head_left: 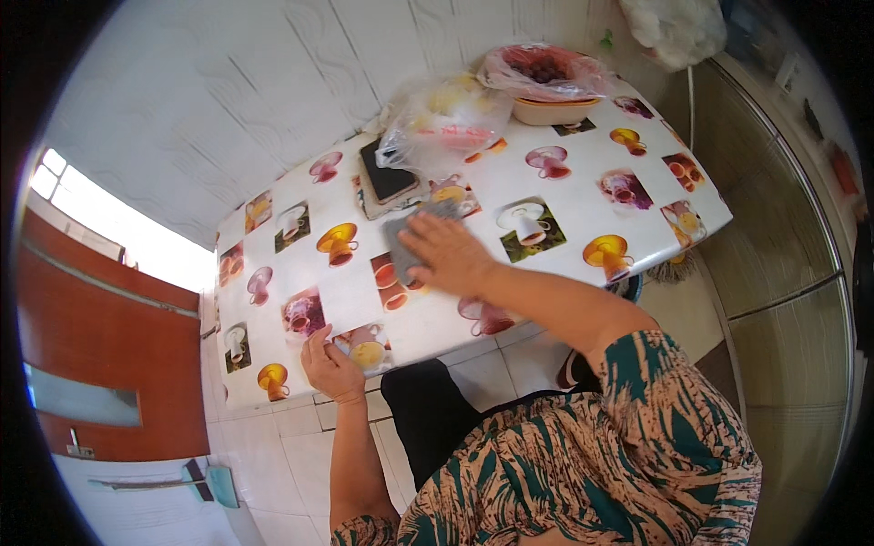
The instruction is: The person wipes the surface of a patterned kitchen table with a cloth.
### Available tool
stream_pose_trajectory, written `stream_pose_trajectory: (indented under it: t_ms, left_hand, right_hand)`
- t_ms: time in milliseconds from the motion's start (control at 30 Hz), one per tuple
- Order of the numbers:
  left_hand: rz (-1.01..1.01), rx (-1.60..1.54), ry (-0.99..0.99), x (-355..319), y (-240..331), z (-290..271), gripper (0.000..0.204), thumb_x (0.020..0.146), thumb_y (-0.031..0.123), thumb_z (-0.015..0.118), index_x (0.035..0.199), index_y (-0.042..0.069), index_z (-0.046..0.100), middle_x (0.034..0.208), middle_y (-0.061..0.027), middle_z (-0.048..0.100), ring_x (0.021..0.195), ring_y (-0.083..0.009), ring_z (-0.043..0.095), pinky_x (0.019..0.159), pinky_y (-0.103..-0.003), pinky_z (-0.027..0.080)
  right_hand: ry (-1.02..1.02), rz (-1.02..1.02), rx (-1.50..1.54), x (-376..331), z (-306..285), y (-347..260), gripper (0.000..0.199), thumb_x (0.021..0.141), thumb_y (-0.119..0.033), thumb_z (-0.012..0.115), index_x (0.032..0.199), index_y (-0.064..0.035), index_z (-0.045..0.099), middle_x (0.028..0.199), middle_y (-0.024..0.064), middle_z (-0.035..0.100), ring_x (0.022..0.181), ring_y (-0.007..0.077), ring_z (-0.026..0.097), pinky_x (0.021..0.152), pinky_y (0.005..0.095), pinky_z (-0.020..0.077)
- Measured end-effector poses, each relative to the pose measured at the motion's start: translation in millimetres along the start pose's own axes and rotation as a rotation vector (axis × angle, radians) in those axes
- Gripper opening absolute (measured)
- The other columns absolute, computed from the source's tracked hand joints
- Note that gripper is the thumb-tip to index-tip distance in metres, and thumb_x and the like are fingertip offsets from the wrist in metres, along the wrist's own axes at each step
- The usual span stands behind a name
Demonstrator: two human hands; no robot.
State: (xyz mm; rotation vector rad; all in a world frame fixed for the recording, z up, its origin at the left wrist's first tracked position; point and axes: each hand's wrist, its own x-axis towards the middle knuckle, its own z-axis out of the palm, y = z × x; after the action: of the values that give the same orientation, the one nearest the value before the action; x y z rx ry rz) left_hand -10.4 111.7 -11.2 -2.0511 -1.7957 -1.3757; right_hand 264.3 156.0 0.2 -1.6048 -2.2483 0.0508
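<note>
My right hand [452,253] presses down on a grey cloth [400,241], its fingers spread over the right side of it. The cloth lies on a table covered with a glossy white tablecloth [346,296] printed with cups and saucers. At the table's near edge, my left hand [331,368] rests on the cover with fingers stretched and nothing in it. Just beyond the grey cloth is a dark, flat phone-like device [390,171] on a light folded pad [375,207]. Part of that device sits under the edge of a clear plastic bag [451,123] holding pale yellowish things.
A beige container [557,111], lined with a pinkish plastic bag holding dark round items, stands at the back right by the tiled wall [273,86]. Left is a reddish-brown door [109,328]; right, a glossy panelled cabinet [792,264]. A mop head [674,268] shows below the table's right edge.
</note>
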Motion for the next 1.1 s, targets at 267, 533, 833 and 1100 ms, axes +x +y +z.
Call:
stream_pose_trajectory:
  t_ms: [267, 533, 833, 1100]
  left_hand:
    - [0.045, 0.044, -0.003, 0, -7, 2, 0.023, 0.083, 0.000, 0.048, 0.095, 0.007, 0.067, 0.094, -0.0101, 0.067, 0.091, -0.0320, 0.060, 0.083, -0.042, 0.046]
    - [0.025, 0.082, -0.031, 0, -5, 3, 0.021, 0.083, 0.001, 0.049, 0.092, 0.007, 0.066, 0.093, -0.0101, 0.066, 0.092, -0.0320, 0.060, 0.084, -0.042, 0.046]
    - [0.023, 0.075, -0.037, 0, -4, 6, 0.019, 0.083, 0.004, 0.050, 0.092, 0.009, 0.066, 0.091, -0.0093, 0.065, 0.090, -0.0315, 0.059, 0.083, -0.042, 0.045]
    - [-0.012, 0.022, -0.036, 0, -12, 4, 0.021, 0.087, 0.005, 0.047, 0.094, 0.008, 0.066, 0.092, -0.0094, 0.067, 0.090, -0.0312, 0.060, 0.081, -0.041, 0.046]
  right_hand:
    - [0.124, 0.529, -0.248, -131, -89, 170, 0.062, 0.095, -0.047, 0.048, 0.145, -0.0112, 0.040, 0.152, 0.0164, 0.033, 0.142, 0.0305, 0.029, 0.113, 0.0508, 0.0253]
    - [0.213, 0.991, -0.539, -249, -136, 223, 0.058, 0.097, -0.042, 0.046, 0.147, -0.0135, 0.039, 0.152, 0.0129, 0.036, 0.142, 0.0311, 0.030, 0.113, 0.0485, 0.0253]
    - [0.159, 0.200, -0.236, -158, -65, 31, 0.058, 0.090, -0.033, 0.054, 0.143, -0.0107, 0.043, 0.148, 0.0148, 0.039, 0.140, 0.0310, 0.033, 0.112, 0.0498, 0.0270]
    - [0.061, -0.305, 0.193, -74, 10, -103, 0.061, 0.087, -0.031, 0.061, 0.141, -0.0074, 0.044, 0.148, 0.0196, 0.037, 0.141, 0.0348, 0.030, 0.113, 0.0481, 0.0242]
